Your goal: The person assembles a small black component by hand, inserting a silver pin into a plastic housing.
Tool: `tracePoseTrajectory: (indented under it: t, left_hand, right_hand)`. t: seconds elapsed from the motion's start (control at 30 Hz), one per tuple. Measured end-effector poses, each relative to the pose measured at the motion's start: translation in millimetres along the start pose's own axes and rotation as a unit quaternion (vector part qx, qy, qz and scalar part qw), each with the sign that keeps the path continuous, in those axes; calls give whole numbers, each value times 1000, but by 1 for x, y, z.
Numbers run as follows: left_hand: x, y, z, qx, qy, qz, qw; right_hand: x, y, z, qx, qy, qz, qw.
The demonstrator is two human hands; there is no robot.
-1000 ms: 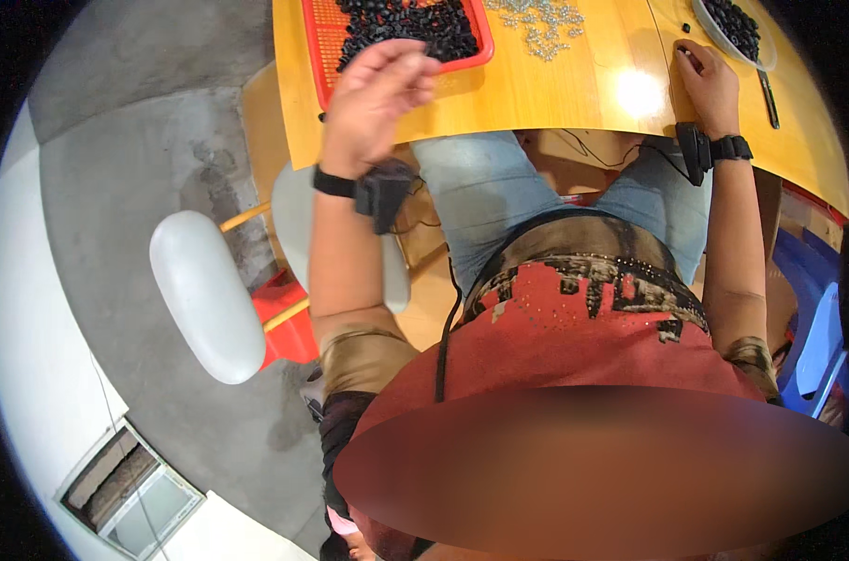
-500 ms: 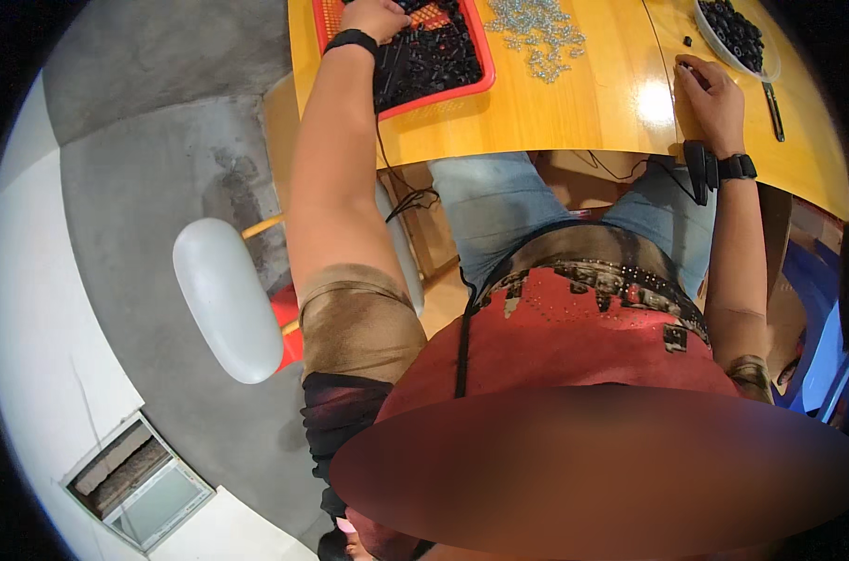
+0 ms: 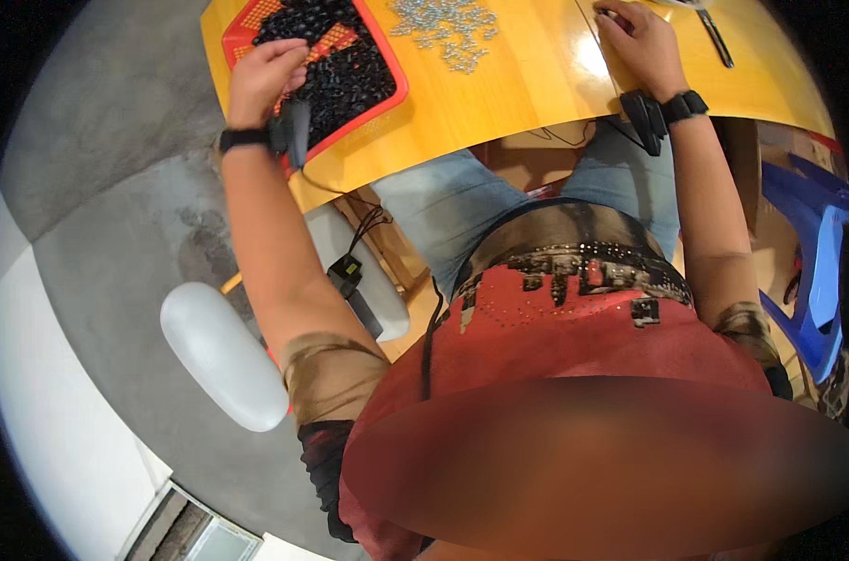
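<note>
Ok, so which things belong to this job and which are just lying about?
Probably in the job: red plastic basket, left hand over it; small black pieces inside; silvery pieces on the wooden table.

Probably lying about: black pen-like tool, right of the right hand; white padded chair; blue plastic chair.

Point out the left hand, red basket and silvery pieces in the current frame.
Left hand (image 3: 259, 86): head view, back of the hand.
Red basket (image 3: 400, 84): head view, rim at its near right corner.
Silvery pieces (image 3: 450, 32): head view, middle of the spread pile.
</note>
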State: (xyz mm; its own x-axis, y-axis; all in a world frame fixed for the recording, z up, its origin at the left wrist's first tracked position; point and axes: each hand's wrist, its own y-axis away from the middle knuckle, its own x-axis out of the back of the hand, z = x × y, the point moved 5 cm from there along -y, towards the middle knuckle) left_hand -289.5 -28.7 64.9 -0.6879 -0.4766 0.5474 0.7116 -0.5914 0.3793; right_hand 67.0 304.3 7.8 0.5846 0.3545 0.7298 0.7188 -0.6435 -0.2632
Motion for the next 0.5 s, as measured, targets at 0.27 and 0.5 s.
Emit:
tracePoseTrajectory:
  t: [0.27, 0.5]
  left_hand:
    - [-106, 140, 22, -99, 404, -210, 885]
    - [-228, 121, 14, -68, 608, -240, 754]
  right_hand:
    - [2, -3, 25, 20, 42, 2, 999]
    - [-7, -20, 26, -1, 22, -30, 999]
